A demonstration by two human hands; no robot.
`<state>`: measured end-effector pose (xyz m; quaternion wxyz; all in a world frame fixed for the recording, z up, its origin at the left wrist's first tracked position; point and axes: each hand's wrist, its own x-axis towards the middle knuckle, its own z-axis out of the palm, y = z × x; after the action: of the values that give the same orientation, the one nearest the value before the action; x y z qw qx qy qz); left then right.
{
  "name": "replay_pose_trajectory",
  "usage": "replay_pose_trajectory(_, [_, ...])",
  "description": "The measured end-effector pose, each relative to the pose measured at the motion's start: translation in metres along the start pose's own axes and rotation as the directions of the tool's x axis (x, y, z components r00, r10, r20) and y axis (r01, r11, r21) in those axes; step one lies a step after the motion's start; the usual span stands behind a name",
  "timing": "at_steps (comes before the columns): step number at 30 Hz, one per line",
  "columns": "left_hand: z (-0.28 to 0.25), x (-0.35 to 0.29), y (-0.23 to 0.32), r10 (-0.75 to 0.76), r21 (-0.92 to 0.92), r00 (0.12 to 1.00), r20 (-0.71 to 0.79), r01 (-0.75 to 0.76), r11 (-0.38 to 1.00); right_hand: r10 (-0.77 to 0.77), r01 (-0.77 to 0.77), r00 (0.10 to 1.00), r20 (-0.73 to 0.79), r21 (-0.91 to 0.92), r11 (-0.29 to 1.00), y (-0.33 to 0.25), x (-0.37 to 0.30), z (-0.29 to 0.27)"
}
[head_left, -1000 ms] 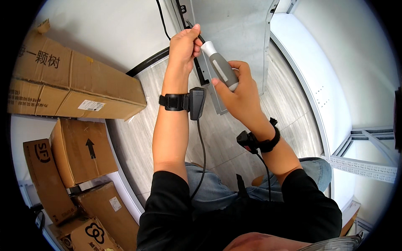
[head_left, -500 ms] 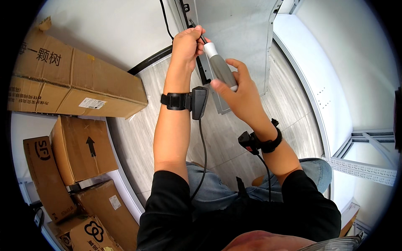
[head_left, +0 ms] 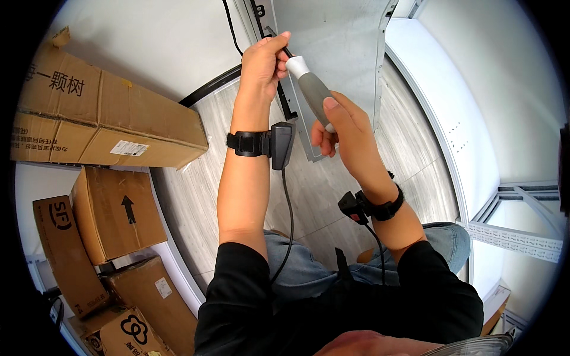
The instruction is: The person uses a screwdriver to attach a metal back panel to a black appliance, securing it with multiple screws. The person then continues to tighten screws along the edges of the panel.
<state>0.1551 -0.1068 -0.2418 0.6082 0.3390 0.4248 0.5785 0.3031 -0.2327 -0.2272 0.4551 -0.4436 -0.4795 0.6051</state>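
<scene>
A screwdriver [head_left: 313, 90] with a grey and white handle slants up and left toward the edge of a grey metal panel [head_left: 332, 41]. Near the top of its handle, the fingers of my left hand [head_left: 261, 64] are closed around the dark shaft, beside the black strip [head_left: 287, 102] along the panel's edge. My right hand [head_left: 350, 127] is closed at the lower end of the handle, thumb lying on it and the other fingers curled beneath. The screwdriver's tip meets the panel edge just beyond my left hand; exactly what it touches is too small to tell.
Cardboard boxes [head_left: 122, 210] are stacked at the left, with a long carton [head_left: 148, 127] above them. A black cable [head_left: 232, 26] hangs against the white wall. At the right stand a curved-looking white ledge [head_left: 442, 113] and a metal frame [head_left: 516, 237]. Pale wood-look flooring [head_left: 309, 196] lies below.
My right hand has turned around the handle's lower end, from spread fingers to fingers curled beneath with the thumb on it. The left hand and screwdriver have shifted slightly.
</scene>
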Motion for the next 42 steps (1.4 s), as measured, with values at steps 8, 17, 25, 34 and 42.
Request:
replay_pose_trajectory(8, [0.008,0.002,-0.012,-0.046,0.151,0.984,0.174,0.02,0.988,0.022,-0.017,0.998,-0.053,0.09,0.996,0.008,-0.007,-0.027])
replay_pose_trajectory(17, [0.14,-0.025,-0.114,-0.205,0.325,0.942,0.265,0.114,0.939,0.183,-0.198,0.931,-0.316,-0.016,0.98,0.006,-0.052,-0.18])
replay_pose_trajectory(25, [0.322,-0.055,-0.242,-0.365,0.433,0.811,0.457,0.156,0.888,0.146,-0.092,0.795,-0.589,0.121,0.988,0.034,-0.136,-0.362])
replay_pose_trajectory(34, [0.465,-0.045,-0.397,-0.52,0.676,0.731,0.442,0.109,0.729,0.106,-0.229,0.445,-0.889,0.001,0.973,0.071,-0.174,-0.504])
replay_pose_trajectory(42, [0.511,-0.004,-0.492,-0.362,0.811,0.744,0.562,-0.408,0.419,0.174,-0.317,0.307,-0.936,0.072,0.946,0.097,-0.18,-0.556])
